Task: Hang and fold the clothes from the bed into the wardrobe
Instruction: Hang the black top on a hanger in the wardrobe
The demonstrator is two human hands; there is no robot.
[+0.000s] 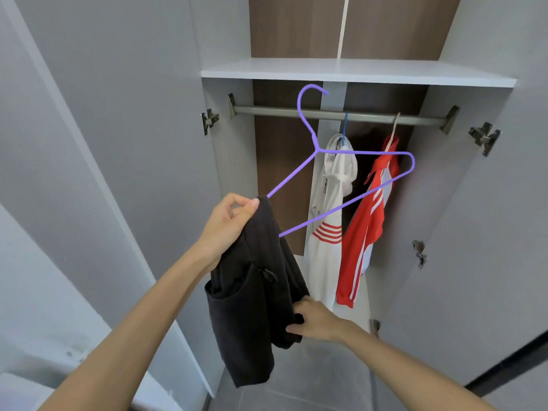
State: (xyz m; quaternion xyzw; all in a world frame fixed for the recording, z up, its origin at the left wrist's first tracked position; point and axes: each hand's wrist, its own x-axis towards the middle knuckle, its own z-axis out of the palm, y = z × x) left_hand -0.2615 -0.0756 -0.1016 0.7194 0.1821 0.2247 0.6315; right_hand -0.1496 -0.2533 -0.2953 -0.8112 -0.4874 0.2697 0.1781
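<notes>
the purple hanger [341, 161] and black garment [252, 292] are pinched together by the left hand [228, 223] before the open wardrobe [355, 74]; the garment's lower edge is gripped by the right hand's [317, 321] curled fingers.

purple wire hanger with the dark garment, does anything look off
Yes: the purple wire hanger is tilted steeply, and the black fabric garment is bunched at its lower left end, not spread across.
</notes>
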